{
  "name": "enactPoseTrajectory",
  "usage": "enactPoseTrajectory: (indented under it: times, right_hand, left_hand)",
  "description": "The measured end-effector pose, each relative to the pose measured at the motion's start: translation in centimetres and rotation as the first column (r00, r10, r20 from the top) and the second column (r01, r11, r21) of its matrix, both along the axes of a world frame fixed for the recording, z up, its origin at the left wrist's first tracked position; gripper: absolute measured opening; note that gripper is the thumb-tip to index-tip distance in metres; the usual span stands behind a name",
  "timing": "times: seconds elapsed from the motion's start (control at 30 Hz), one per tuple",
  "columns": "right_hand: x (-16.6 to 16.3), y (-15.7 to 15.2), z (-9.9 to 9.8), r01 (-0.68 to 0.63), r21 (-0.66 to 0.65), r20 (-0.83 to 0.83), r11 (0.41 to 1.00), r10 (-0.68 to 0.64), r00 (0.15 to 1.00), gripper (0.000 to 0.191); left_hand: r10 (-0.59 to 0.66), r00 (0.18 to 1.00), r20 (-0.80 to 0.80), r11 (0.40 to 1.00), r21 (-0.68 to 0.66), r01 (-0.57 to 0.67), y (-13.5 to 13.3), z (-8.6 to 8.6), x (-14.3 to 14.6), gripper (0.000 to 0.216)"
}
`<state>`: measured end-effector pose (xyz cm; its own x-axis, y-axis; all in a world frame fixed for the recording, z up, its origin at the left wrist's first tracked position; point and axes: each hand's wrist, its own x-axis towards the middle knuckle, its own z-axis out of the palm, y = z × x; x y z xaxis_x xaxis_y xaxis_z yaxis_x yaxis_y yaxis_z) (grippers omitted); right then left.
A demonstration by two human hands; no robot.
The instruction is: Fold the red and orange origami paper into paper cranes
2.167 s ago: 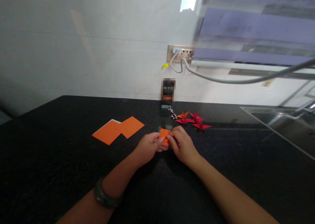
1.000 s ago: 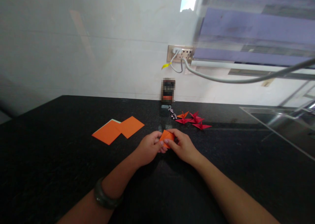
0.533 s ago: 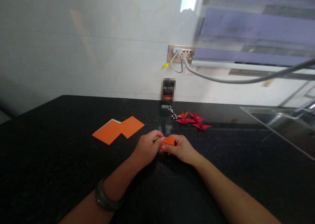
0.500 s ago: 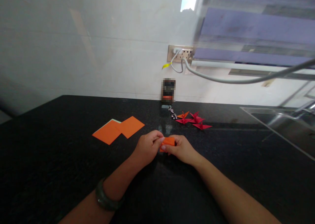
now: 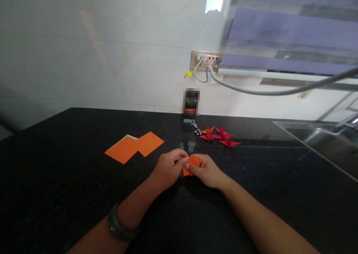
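Note:
A small folded piece of orange paper (image 5: 194, 160) is held between my hands, just above the dark counter. My left hand (image 5: 168, 168) pinches its left edge with thumb and fingertips. From the other side my right hand (image 5: 208, 170) grips it, the thumb lying across its front and the fingers behind, partly hidden. Beyond my right hand lie several folded paper cranes, red ones (image 5: 229, 143) and an orange one (image 5: 207, 130). To the left of my hands are flat orange paper squares (image 5: 123, 149), overlapping, with a pale green edge showing beneath.
A phone-like device (image 5: 191, 102), blurred out, leans on the wall with a beaded strap (image 5: 197, 129) in front. A socket (image 5: 205, 61) with a grey cable (image 5: 251, 91) is above. The dark counter (image 5: 69, 194) meets a metal sink (image 5: 332, 142) at right.
The orange paper has turned slightly between my fingers, and more of its lower part shows below my right thumb. Both hands have shifted only a little; everything else stays in place.

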<state>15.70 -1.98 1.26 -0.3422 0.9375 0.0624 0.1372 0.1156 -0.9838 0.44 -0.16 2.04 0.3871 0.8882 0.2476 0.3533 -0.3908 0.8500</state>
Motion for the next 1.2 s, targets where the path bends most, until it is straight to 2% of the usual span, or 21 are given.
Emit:
enactPoseTrajectory:
  times: [0.17,0.3,0.47,0.67,0.87,1.07,1.2]
  right_hand:
    - [0.0,0.0,0.0,0.004,0.025,-0.007,1.000,-0.004,1.000,0.033]
    - [0.2,0.2,-0.2,0.051,0.037,0.000,0.998,-0.051,0.999,0.034]
    - [0.2,0.1,-0.1,-0.015,-0.017,-0.027,1.000,0.014,1.000,0.035]
    - [0.1,0.0,0.2,-0.092,-0.008,-0.016,0.996,0.092,0.996,0.029]
    - [0.2,-0.1,0.1,-0.096,0.031,-0.029,0.995,0.097,0.995,0.025]
    - [0.0,0.0,-0.1,-0.089,0.012,-0.076,0.996,0.089,0.993,0.027]
    - [0.0,0.0,-0.2,-0.050,0.007,-0.052,0.999,0.050,0.997,0.031]
  left_hand:
    - [0.004,0.999,0.040,0.998,-0.067,-0.001,0.2,-0.4,0.1,0.023]
    - [-0.025,1.000,-0.017,0.998,-0.062,0.024,0.2,-0.4,0.1,0.029]
    - [-0.054,0.998,-0.038,0.998,-0.027,0.053,0.0,0.3,0.0,0.035]
    - [-0.038,0.999,0.025,0.996,-0.074,0.040,0.1,0.4,-0.1,0.034]
    - [-0.030,1.000,0.007,0.997,-0.068,0.030,0.0,0.6,0.0,0.035]
    - [-0.028,0.999,0.020,0.998,-0.061,0.029,0.0,0.5,-0.1,0.035]
    - [-0.087,0.996,-0.025,0.996,-0.039,0.086,0.0,0.5,-0.2,0.034]
